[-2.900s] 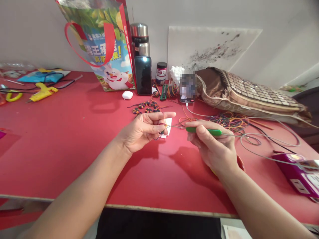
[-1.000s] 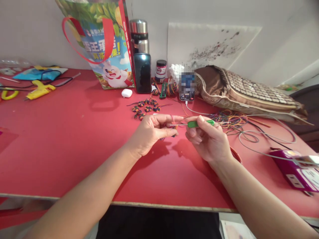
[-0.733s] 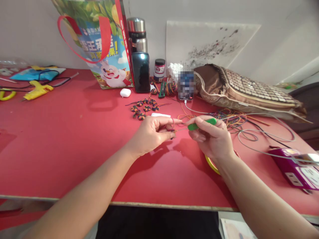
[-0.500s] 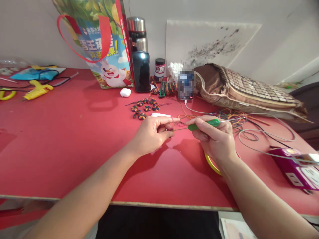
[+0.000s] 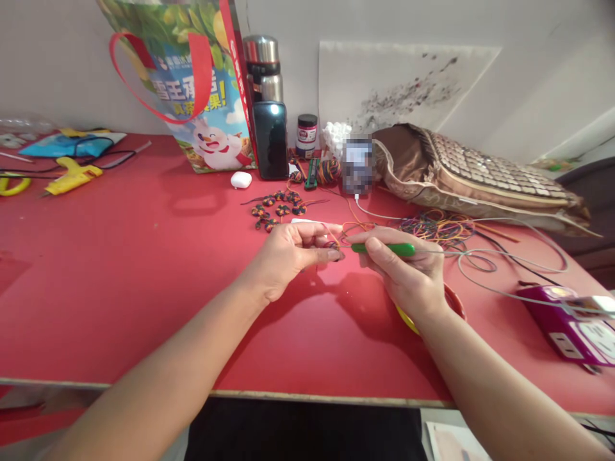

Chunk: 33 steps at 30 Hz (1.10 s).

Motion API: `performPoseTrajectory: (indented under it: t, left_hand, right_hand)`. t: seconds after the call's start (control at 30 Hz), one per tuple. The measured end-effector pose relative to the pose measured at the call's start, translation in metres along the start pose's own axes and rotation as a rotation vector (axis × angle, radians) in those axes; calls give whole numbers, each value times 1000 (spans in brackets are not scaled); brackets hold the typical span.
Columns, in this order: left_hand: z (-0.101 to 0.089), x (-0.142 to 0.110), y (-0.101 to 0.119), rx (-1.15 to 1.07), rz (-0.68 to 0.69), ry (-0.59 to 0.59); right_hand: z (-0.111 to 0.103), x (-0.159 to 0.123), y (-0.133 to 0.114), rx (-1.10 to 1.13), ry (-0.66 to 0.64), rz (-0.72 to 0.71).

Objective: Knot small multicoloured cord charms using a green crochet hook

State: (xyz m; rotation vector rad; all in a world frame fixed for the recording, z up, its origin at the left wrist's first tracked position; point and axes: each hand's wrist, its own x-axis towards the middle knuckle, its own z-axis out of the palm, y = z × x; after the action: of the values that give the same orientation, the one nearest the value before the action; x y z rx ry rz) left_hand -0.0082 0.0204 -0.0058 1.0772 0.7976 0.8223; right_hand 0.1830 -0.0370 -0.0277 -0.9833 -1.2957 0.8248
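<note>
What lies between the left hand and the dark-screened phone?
In the head view, multicoloured knotted pieces lie on the red table between the left hand and the dark-screened phone.

A smooth, plastic-looking green handle (image 5: 391, 250); multicoloured cords (image 5: 435, 227), matt and thread-like; a smooth red tabletop (image 5: 120, 288) with a soft sheen; a shiny metal flask (image 5: 262, 50); a black phone (image 5: 271, 144) with a glossy, glass-like face; a brown bag (image 5: 404, 146) of satiny cloth.
</note>
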Motion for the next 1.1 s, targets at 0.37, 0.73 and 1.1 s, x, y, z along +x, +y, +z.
performPoseTrajectory:
  t: [0.37, 0.73, 1.1]
  left_hand:
    - [0, 1, -5, -284, -130, -26]
    - [6, -1, -6, -190, 11, 157]
    - [-2, 2, -4, 94, 93, 90]
  right_hand:
    - [7, 0, 6, -357, -116, -448]
    - [15, -4, 6, -571, -31, -639]
    - [14, -5, -6, -421, 0, -387]
